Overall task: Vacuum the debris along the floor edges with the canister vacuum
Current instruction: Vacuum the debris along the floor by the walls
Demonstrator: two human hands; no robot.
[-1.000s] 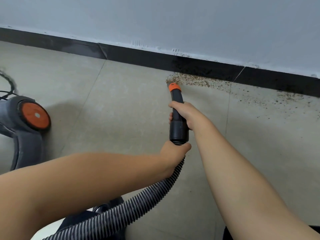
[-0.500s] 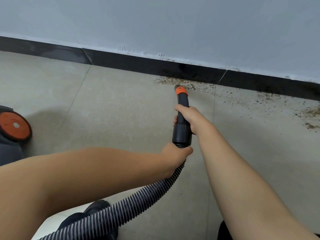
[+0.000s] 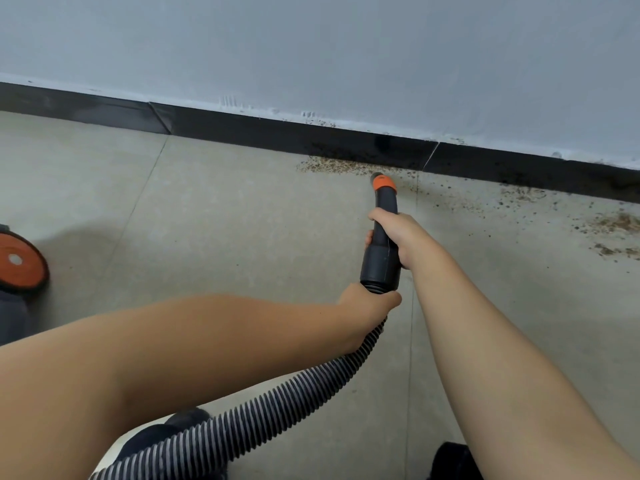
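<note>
The black vacuum nozzle (image 3: 381, 251) has an orange tip (image 3: 383, 183) that points at a strip of brown debris (image 3: 332, 165) lying against the black baseboard (image 3: 277, 133). My right hand (image 3: 398, 237) grips the nozzle tube around its middle. My left hand (image 3: 367, 303) holds the ribbed grey hose (image 3: 263, 410) just below the nozzle's collar. More debris (image 3: 613, 226) is scattered on the tiles to the right. The canister vacuum (image 3: 17, 265), grey with an orange wheel, sits at the left edge, mostly out of frame.
A grey wall rises above the baseboard. Beige floor tiles with thin grout lines stretch across the view. My dark shoes (image 3: 162, 434) show at the bottom, one under the hose and another (image 3: 450, 459) near the right forearm.
The nozzle tip has moved right along the debris strip and closer to the baseboard. The view has shifted right, so the canister sits further left.
</note>
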